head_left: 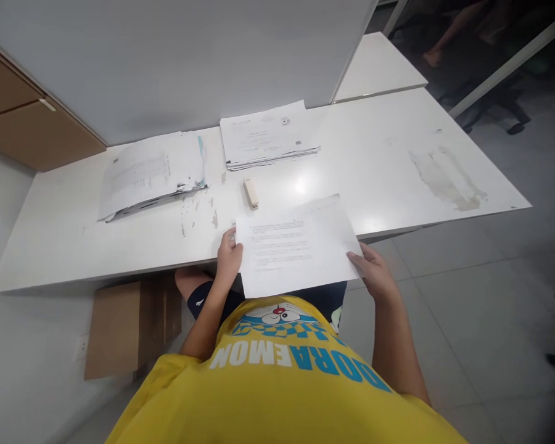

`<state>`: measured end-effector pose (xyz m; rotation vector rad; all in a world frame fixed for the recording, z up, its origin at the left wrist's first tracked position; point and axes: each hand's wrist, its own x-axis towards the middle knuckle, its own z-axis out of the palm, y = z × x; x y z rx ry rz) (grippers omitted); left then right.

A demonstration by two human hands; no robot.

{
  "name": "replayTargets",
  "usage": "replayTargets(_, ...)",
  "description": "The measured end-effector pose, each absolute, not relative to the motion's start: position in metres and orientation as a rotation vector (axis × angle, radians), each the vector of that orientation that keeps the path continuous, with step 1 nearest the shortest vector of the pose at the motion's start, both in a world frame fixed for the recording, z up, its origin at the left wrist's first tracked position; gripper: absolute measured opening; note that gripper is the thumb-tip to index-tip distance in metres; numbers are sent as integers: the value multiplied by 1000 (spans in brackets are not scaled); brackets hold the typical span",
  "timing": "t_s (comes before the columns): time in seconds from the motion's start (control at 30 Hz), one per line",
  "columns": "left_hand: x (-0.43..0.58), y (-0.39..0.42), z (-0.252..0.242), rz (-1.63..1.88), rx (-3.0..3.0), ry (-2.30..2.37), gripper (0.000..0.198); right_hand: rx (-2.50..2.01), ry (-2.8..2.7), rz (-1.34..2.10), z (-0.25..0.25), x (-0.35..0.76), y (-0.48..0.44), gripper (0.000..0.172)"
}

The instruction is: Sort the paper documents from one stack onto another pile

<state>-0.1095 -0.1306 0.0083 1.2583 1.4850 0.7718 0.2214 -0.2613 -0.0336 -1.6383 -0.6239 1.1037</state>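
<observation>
A white sheet of paper [296, 246] with printed lines is held out over the table's front edge. My left hand [230, 251] grips its left edge, thumb on top. On the opposite side my right hand [372, 268] pinches the right edge, its thumb also on the printed face. Whether more sheets lie beneath the top one, I cannot tell. Just beyond the paper, a small cream stapler-like object [250, 193] lies on the table. Farther back sits a stack of printed papers [266, 135], and a second, less even paper stack [143, 172] is to the left.
The white table [379, 160] runs along a grey partition [189, 55], with a worn grey patch [446, 176] at its right. Cardboard boxes [115, 330] stand under the table at left; a brown panel [41, 117] is above. At the far upper right, another person's leg [453, 37] shows near office chairs.
</observation>
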Motion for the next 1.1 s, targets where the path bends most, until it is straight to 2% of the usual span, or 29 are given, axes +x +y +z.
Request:
replayTargets(0.27,-106,-122,5,907,1306,1472,60,-1592,-724,1099,-26,232,-223,43)
replayTargets(0.47,-99,-113,2,946,1360,1508,39,-1580,-722,1126,-28,241,-221,43)
replayTargets(0.93,-91,-115,0,987,1379,1517,35,-1577,-744,1099,-40,244,-217,38)
replayTargets(1.1,-91,-110,1,903,1404,1541,34,-1578,-746,1083,-36,244,-210,36)
